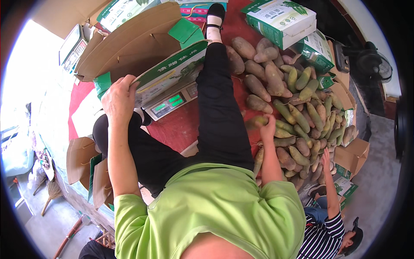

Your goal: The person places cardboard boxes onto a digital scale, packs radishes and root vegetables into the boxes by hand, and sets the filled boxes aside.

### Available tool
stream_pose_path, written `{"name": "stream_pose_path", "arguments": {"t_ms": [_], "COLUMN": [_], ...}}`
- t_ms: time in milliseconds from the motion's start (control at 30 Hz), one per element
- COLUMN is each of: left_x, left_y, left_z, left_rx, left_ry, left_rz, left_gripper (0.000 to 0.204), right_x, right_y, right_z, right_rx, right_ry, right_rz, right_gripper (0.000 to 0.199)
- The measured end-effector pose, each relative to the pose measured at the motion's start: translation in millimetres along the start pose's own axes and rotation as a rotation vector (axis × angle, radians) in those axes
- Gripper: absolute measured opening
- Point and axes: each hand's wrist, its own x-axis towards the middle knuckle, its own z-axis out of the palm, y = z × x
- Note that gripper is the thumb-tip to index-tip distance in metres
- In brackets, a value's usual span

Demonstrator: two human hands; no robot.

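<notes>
A: Left hand (118,98)?
B: Fingers curled over the rim of the open brown cardboard box with green-and-white printed sides (142,52), gripping it. Box sits on a grey digital weighing scale with a green display (172,101), on the red floor mat (181,125).

A: Right hand (268,126)?
B: Closed round one long brown-green tuber (255,122) at the near edge of the tuber heap (297,112) on the mat.

A: Around it?
B: Another person's hand (326,156), striped sleeve, reaches into the heap's near right side. Closed green-and-white carton (280,19) at the far edge.
</notes>
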Motion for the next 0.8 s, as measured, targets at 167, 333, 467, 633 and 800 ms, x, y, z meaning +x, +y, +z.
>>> {"name": "stream_pose_path", "arguments": {"t_ms": [167,333,467,633,800], "left_x": [0,0,0,1,-1], "left_y": [-2,-1,-1,-1,-1], "left_z": [2,3,2,1,2], "left_rx": [0.004,0.001,-0.004,0.007,0.011], "left_ry": [0.005,0.004,0.005,-0.018,-0.023], "left_rz": [0.002,0.011,0.009,-0.007,-0.014], "left_gripper": [0.012,0.012,0.013,0.013,0.012], "right_x": [76,111,118,112,70], "right_y": [-128,-269,-349,-403,-408], "right_z": [-44,-74,-63,10,72], "right_rx": [0.291,0.797,0.703,0.542,0.362], "right_ry": [0.226,0.188,0.117,0.183,-0.064], "right_rz": [-0.218,-0.439,-0.630,-1.046,-1.014], "right_gripper": [0.048,0.047,0.045,0.041,0.025]}}
